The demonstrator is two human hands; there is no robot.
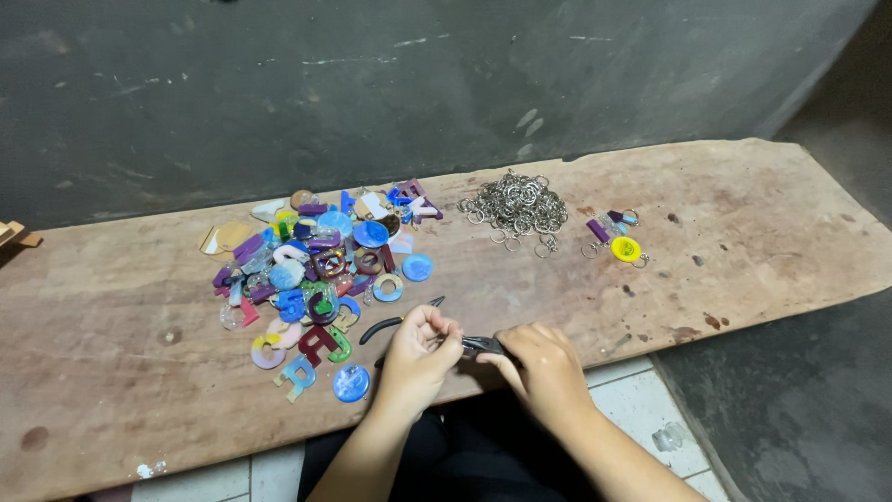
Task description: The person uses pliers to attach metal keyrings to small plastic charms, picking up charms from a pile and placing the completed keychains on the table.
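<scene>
we pinch something tiny, hidden, in our left hand at the plank edge; our right hand squeezes the stiff pliers by the handles; light, slippery work.

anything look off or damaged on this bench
Nothing is spilled or broken. The wooden plank is stained and pitted with dark spots, with white specks near its front left edge. The coloured letter pieces lie in a loose heap, the key rings in another. Both hands work over black-handled pliers.
</scene>
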